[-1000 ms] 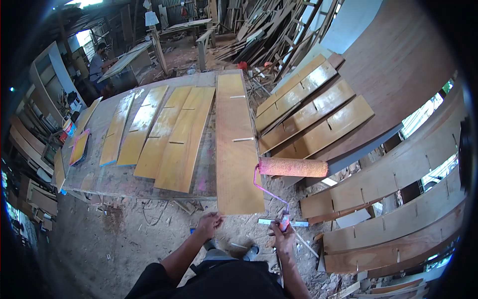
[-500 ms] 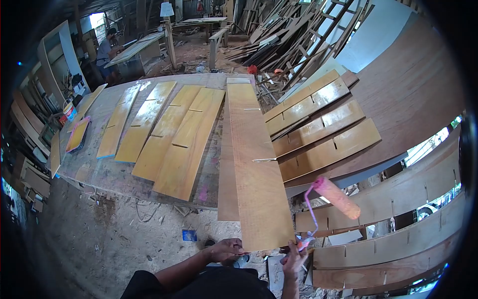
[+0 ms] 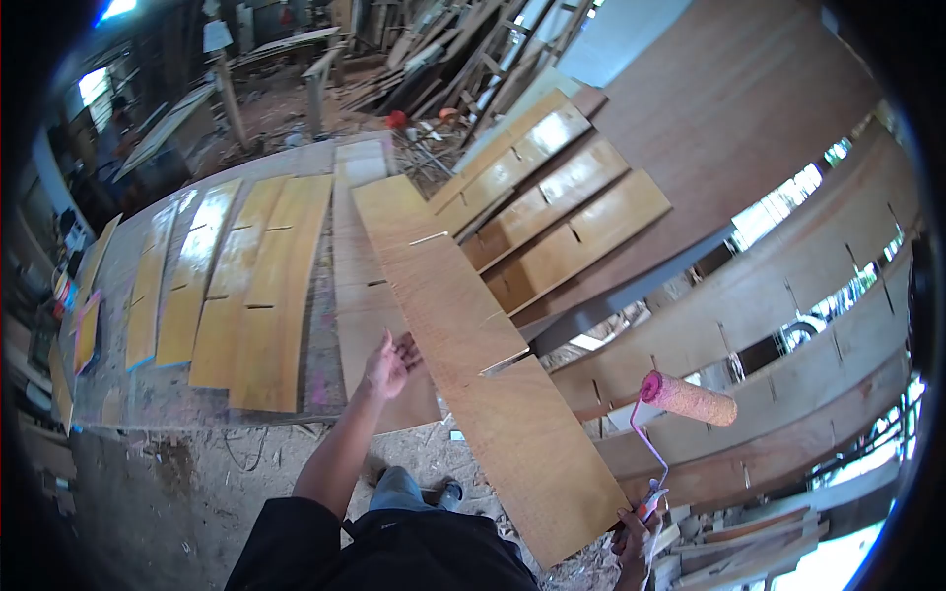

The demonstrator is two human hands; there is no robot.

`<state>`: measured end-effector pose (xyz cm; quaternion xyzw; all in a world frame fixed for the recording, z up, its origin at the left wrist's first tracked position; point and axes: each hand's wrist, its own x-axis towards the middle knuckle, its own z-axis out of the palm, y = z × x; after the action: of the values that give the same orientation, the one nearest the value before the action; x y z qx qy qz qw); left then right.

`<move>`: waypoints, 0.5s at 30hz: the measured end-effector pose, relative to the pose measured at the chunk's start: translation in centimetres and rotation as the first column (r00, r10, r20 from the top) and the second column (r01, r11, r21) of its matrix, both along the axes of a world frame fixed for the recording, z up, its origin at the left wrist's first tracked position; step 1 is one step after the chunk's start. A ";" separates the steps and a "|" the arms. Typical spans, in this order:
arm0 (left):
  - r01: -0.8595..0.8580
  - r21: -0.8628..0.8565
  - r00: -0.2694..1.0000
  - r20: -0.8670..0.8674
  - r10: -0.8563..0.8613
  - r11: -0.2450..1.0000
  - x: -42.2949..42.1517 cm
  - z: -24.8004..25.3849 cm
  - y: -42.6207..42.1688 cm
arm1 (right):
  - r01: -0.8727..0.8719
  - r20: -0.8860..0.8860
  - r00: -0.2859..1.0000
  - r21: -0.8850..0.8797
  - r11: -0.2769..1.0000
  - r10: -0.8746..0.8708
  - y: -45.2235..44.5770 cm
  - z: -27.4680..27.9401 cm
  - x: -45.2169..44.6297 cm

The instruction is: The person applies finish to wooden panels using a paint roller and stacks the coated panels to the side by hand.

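Note:
A long slotted board (image 3: 473,335) is tilted diagonally in front of me, its near corner at my right hand (image 3: 636,537). That hand is closed round the handle of a paint roller (image 3: 690,399), whose pinkish-orange sleeve points to the right. My left hand (image 3: 392,364) has its fingers apart beside the board's left edge, palm turned up, over a second, paler board (image 3: 365,295) lying on the table. Whether its fingertips touch the raised board is hidden.
Several glossy yellow boards (image 3: 281,295) lie on the table (image 3: 212,419) at left, near a paint tray (image 3: 87,333). More coated boards (image 3: 581,222) are at right. Long slotted planks (image 3: 729,345) stand beyond them. A co-worker (image 3: 120,118) is at the far left.
The upper board has been lifted off the one beneath and swung toward the right. My right hand moved right with the roller; my left hand left the board's near end and opened.

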<state>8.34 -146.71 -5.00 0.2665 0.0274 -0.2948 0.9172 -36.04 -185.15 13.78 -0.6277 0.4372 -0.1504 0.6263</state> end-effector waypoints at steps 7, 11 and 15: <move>-0.221 0.229 0.974 -0.001 0.228 0.948 3.9 -1.1 -4.4 | 0.103 -0.079 0.991 -0.113 0.988 -0.112 -0.5 0.6 -2.3; -0.088 0.111 0.993 -0.069 0.096 0.990 3.4 2.3 -6.3 | 0.048 -0.325 0.939 -0.195 0.980 -0.111 -2.3 7.7 -1.6; 0.039 0.028 0.998 -0.059 -0.037 0.999 3.5 4.8 -11.2 | 0.126 -0.183 0.969 -0.219 0.968 -0.167 -5.1 13.0 -3.7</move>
<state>11.84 -157.95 -0.24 0.2716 0.0531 -0.3195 0.9063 -39.71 -190.28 26.83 -0.6667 0.5254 -0.1772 0.4980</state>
